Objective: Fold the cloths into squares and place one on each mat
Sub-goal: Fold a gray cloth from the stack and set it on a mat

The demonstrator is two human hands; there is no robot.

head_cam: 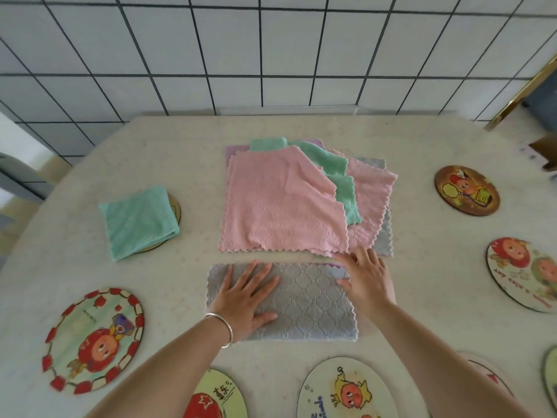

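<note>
A grey cloth [310, 303], folded into a wide rectangle, lies in front of me on the table. My left hand [245, 297] presses flat on its left half, fingers spread. My right hand [366, 280] rests open at its right edge, fingers over the upper right corner. Behind it sits a loose pile of unfolded cloths with a pink cloth [277, 206] on top and green [334, 170], pink and grey ones under it. A folded green cloth [137, 220] lies on a round mat [175, 206] at the left.
Round cartoon mats lie around the table: near left [95, 339], far right [466, 190], right [524, 273], and two at the front edge [215, 396] [346, 390]. A tiled wall [271, 55] stands behind the table. A gold-framed object [521, 92] is at the far right.
</note>
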